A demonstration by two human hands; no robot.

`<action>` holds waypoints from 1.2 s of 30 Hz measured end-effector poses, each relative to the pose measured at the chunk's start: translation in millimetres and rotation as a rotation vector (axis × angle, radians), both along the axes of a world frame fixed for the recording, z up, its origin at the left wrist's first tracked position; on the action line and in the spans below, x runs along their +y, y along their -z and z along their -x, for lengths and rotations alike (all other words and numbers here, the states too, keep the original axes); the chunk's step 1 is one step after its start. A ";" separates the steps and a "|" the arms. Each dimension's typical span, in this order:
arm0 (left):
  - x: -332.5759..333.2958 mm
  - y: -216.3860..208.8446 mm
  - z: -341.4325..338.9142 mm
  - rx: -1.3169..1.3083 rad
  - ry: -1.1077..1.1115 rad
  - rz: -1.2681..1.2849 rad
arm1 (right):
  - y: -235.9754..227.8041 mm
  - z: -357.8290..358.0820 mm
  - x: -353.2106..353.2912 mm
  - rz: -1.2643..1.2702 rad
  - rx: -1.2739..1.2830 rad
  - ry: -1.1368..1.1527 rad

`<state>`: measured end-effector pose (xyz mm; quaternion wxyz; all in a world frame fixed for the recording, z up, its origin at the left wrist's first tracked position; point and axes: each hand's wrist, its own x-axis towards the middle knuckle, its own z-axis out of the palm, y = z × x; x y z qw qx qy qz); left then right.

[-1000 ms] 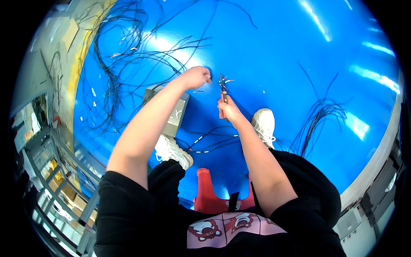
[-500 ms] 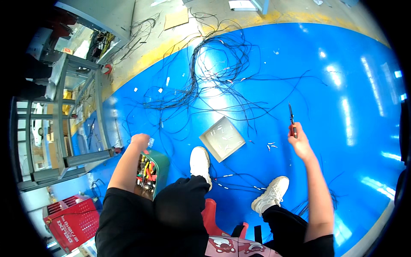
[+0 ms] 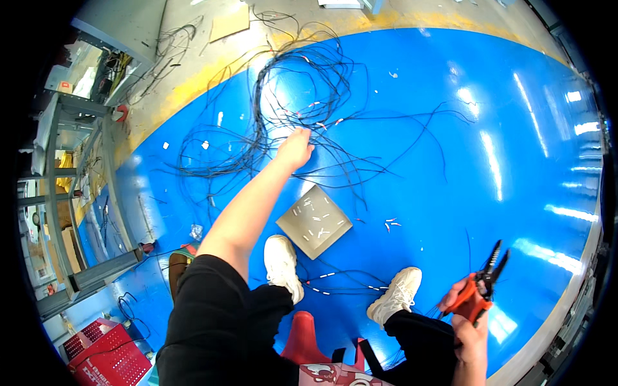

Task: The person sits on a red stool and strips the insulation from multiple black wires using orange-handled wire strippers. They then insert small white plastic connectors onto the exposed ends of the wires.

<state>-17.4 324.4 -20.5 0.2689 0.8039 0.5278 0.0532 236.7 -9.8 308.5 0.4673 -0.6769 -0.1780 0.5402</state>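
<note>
My left hand reaches over the tangle of thin black cables on the blue floor. Its fingers are curled together, and they hide whatever may be between them. At the lower right, my right hand grips orange-handled wire strippers, whose dark jaws are spread and point away from me. Between my left hand and my feet lies a shallow grey-beige box with several small white pieces inside. To its right, a few more small white pieces rest on the floor.
More black cables with white sleeves run between my shoes. Below me is a red stool. A metal frame rack stands on the left, with a red perforated crate at lower left. Cardboard lies at the far edge.
My left hand has left the green tool bin and swung forward and right to the cables. My right hand has come back toward me with the wire strippers, whose jaws have spread. The view has shifted.
</note>
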 end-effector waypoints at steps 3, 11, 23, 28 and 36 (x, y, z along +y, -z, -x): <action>-0.5 34.5 -22.3 -0.219 -0.439 -0.084 | -7.8 -7.9 23.0 0.030 0.006 0.100; 32.8 66.6 -51.8 -0.608 -0.874 -0.284 | -14.7 -38.7 26.8 0.004 0.091 0.077; 47.1 75.1 -62.9 -0.551 -0.918 -0.300 | -4.8 -61.2 17.0 -0.016 0.088 0.122; 56.5 84.7 -56.2 -0.738 -0.859 -0.215 | -2.8 -63.9 14.6 -0.030 0.079 0.108; 64.8 70.3 -48.5 -0.482 -0.748 -0.428 | -4.4 -60.3 16.3 -0.014 0.051 0.114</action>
